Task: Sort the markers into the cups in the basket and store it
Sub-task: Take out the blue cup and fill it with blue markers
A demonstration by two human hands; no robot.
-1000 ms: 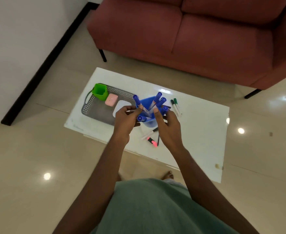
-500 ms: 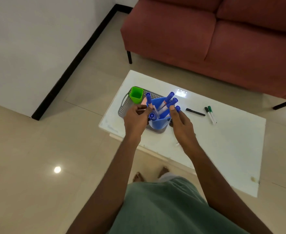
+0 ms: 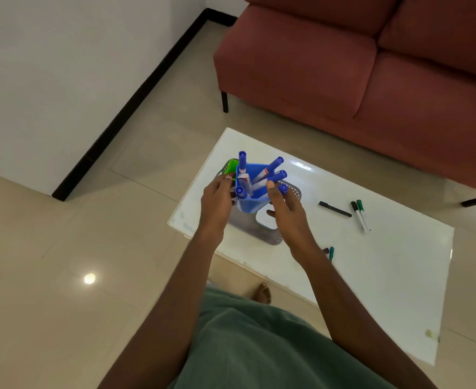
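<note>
A blue cup (image 3: 252,203) with several blue-capped markers (image 3: 273,167) standing in it is held just above the grey mesh basket (image 3: 295,192). My left hand (image 3: 216,202) grips the cup's left side. My right hand (image 3: 285,213) holds its right side, thumb at the rim. A green cup (image 3: 232,166) stands in the basket's far end, partly hidden behind the blue cup. Loose on the white table (image 3: 385,262) lie a black marker (image 3: 335,209), a black and green pair (image 3: 360,213), and a teal marker (image 3: 331,252) by my right wrist.
A red sofa (image 3: 343,66) stands behind the table, one leg close to its far edge. A white wall with black skirting runs at the left. My bare foot (image 3: 262,293) is on the tiled floor under the table's near edge.
Both hands carried the blue cup of markers leftward from the table's middle to over the basket. The loose markers stayed behind on the right.
</note>
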